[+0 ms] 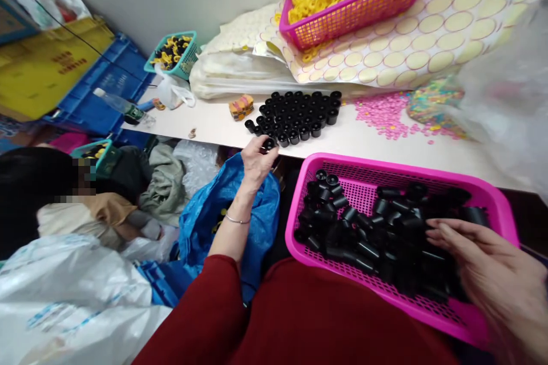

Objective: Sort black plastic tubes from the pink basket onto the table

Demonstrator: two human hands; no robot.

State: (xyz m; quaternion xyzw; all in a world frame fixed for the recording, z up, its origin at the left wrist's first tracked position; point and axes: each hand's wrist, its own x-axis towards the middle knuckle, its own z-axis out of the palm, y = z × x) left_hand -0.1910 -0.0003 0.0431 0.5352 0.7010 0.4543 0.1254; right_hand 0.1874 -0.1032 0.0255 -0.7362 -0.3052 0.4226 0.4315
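Nearest, the right hand (492,279) lay open, fingers spread over loose black tubes (377,234) in the pink basket (385,162) on the lap. The left hand (256,162) pinched one black cap (269,145) at the front edge of the table (205,122), just beside the standing caps (299,111), with bare tabletop to their left. Beyond, pink beads (385,114) and a basket of yellow rings (355,8) crowded the far side.

The head camera looks forward and down, close over the pink basket (368,185) (white table (359,140) just beyond).
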